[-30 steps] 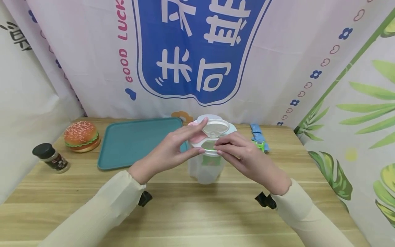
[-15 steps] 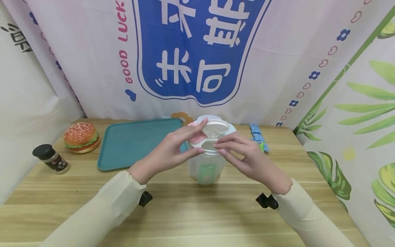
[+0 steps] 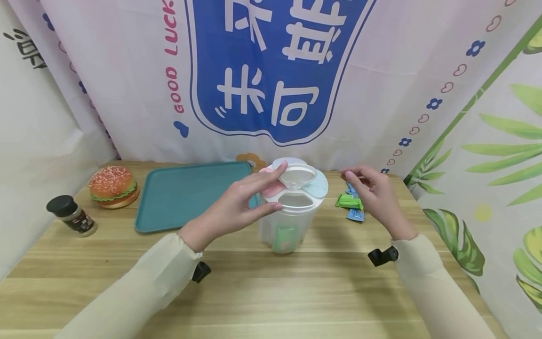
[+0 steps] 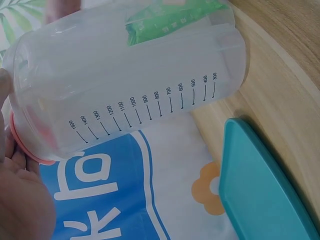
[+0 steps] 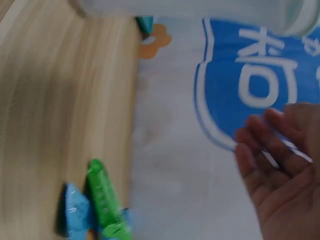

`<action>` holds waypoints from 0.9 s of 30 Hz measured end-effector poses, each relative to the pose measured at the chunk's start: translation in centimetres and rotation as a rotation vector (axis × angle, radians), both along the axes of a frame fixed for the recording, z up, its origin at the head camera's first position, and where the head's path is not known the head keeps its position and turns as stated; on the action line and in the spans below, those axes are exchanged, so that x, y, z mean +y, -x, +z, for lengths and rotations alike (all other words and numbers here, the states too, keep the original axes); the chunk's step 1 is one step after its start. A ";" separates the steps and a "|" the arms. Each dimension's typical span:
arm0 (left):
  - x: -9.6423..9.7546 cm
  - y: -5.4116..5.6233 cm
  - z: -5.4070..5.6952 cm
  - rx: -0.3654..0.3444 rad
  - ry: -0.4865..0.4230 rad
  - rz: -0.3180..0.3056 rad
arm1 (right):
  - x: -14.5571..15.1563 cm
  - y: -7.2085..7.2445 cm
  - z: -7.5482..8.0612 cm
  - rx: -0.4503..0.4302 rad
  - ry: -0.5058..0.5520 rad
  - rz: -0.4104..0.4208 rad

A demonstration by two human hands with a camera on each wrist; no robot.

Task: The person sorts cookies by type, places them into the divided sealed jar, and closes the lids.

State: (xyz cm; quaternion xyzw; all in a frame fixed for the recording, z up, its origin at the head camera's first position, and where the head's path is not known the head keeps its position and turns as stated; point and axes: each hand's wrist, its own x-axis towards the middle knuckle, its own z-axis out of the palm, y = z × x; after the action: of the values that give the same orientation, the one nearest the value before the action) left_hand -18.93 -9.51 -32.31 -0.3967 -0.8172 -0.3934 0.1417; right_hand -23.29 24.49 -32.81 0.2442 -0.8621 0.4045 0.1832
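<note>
Canister [image 3: 290,220] between left hand [image 3: 236,203] and right hand [image 3: 375,192]

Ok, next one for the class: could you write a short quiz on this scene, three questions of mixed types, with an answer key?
1. Which of the person's hands is touching the container?
2. True or false: in the head view, the burger sits to the left of the tray.
3. What colour is the packet inside the container? (a) blue (b) green (c) orange

Key: 1. The left hand. 2. True. 3. b.
</note>
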 end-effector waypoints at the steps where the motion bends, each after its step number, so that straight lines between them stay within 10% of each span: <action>1: 0.0 0.0 0.0 0.003 0.000 -0.002 | 0.6 0.6 -0.5 -0.071 -0.065 -0.033; 5: 0.1 0.0 0.0 0.003 0.001 -0.006 | 2.6 2.6 -2.4 -0.281 -0.257 -0.084; 16: 0.1 0.0 0.1 -0.003 0.004 0.001 | 4.3 5.3 -5.4 -0.401 -0.591 -0.044; 27: 0.2 0.0 0.2 -0.001 0.006 -0.001 | 3.7 5.9 -7.3 -0.300 -0.863 -0.069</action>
State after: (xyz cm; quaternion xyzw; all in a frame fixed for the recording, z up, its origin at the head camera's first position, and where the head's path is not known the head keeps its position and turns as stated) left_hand -18.91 -9.35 -32.12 -0.3972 -0.8183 -0.3910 0.1401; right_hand -29.24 28.14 -40.13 0.2080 -0.9764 0.0330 -0.0488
